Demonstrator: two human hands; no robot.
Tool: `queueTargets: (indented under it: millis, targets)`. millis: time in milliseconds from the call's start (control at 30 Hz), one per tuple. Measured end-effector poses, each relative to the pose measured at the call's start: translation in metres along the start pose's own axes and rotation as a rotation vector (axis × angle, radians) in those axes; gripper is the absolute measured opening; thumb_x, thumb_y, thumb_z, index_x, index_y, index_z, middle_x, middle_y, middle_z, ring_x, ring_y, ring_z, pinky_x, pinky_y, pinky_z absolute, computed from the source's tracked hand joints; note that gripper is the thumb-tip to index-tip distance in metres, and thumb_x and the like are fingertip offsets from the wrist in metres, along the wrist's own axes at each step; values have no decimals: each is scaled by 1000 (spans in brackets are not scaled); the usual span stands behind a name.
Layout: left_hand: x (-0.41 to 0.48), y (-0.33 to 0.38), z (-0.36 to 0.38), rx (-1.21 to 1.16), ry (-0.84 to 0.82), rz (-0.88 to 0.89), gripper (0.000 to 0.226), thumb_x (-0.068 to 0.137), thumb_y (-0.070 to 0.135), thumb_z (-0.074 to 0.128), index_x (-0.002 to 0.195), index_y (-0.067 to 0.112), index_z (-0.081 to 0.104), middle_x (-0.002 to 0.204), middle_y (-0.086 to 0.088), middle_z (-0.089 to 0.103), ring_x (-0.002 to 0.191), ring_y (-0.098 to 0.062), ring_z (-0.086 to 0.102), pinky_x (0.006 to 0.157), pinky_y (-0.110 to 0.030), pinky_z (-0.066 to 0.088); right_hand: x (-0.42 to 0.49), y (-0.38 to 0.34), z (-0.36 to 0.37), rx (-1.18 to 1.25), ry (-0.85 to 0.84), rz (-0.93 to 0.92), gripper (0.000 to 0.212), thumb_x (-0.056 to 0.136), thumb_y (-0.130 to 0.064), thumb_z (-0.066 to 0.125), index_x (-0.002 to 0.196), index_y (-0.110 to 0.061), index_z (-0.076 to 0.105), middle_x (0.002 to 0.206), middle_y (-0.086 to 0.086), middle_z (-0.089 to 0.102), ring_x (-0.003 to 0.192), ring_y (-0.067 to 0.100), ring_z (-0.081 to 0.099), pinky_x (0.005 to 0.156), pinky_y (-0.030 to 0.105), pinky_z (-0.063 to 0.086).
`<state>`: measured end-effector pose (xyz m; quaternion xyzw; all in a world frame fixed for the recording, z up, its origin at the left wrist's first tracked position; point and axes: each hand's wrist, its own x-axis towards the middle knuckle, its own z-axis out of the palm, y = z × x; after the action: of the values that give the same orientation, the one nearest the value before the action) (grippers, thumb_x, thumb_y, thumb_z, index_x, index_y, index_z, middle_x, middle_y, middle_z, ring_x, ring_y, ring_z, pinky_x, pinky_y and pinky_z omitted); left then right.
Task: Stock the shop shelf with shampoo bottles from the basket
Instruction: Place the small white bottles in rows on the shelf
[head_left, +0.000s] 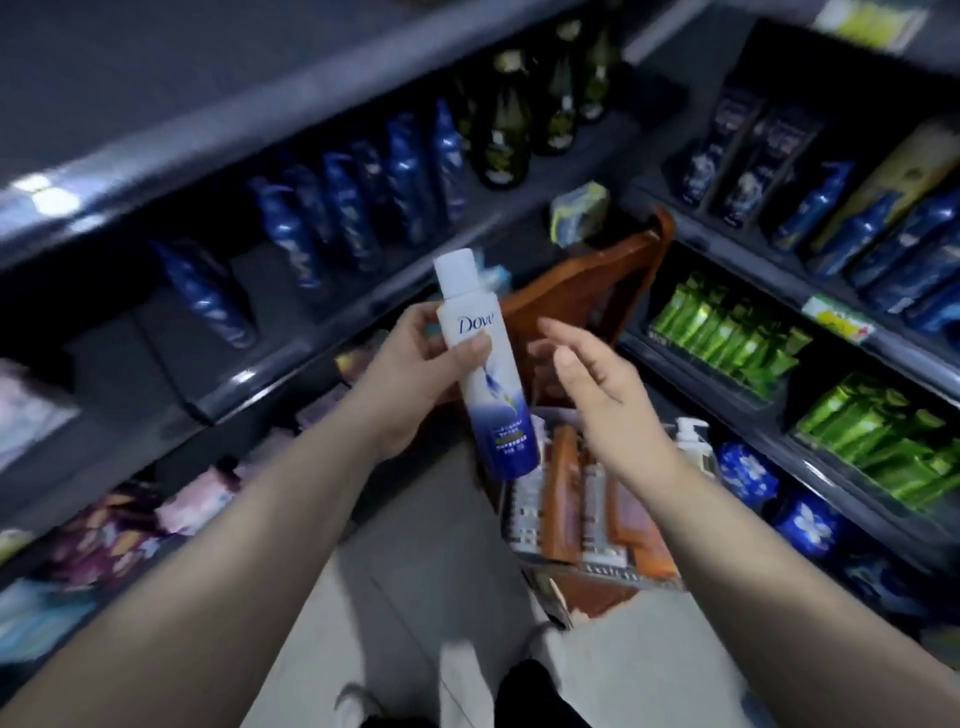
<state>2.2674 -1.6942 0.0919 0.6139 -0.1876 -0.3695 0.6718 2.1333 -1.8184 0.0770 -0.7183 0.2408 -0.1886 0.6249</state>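
Note:
My left hand (415, 374) grips a white-and-blue Dove shampoo bottle (483, 364) around its middle, cap tilted up and away from me. Just to its right, my right hand (592, 384) hovers with fingers spread and holds nothing. Below both hands a white mesh basket (519, 514) rests on a wooden chair and holds several orange-brown bottles (563, 493). The dark shelf (291, 343) on the left carries a row of blue bottles (343, 208), with a gap between the leftmost bottle and the others.
A wooden chair (587, 291) stands under the basket in the aisle. Dark green bottles (504, 130) stand further along the left shelf. The right shelving holds blue bottles (883, 239), green packets (727, 332) and blue floral packs (748, 467). Pale tiled floor lies below.

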Motion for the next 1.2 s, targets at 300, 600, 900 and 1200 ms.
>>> queueTargets:
  millis: [300,600,900,1200]
  targets:
    - [-134,94,-178,36,146,226,36,71,17,71,98,11,49,80,4,73,75,-10,68,65,-27,55,17,-180,210,-88,-368,-332,28,95,-17,58,122,-11,60,97,-8,67,81,-8,59,77,12,45]
    - [-267,140,-319,131,404,423,30,81,9,65,109,10,54,91,0,70,78,-5,67,65,-16,51,-34,-279,391,-170,-605,-559,16,84,-22,72,99,-18,71,92,19,71,80,25,69,81,45,58]
    - [-352,154,-423,266,679,487,33,83,5,70,110,22,61,101,-1,73,90,-13,66,82,-25,54,-69,-334,527,90,-789,-618,25,85,-16,71,110,-15,67,85,1,72,74,9,66,73,28,56]
    - [-396,166,-496,274,901,571,41,77,11,68,116,19,59,105,4,71,98,-13,63,88,-25,52,-81,-376,632,22,-1081,-716,8,86,-13,69,95,-13,68,77,-2,73,71,9,66,79,41,57]
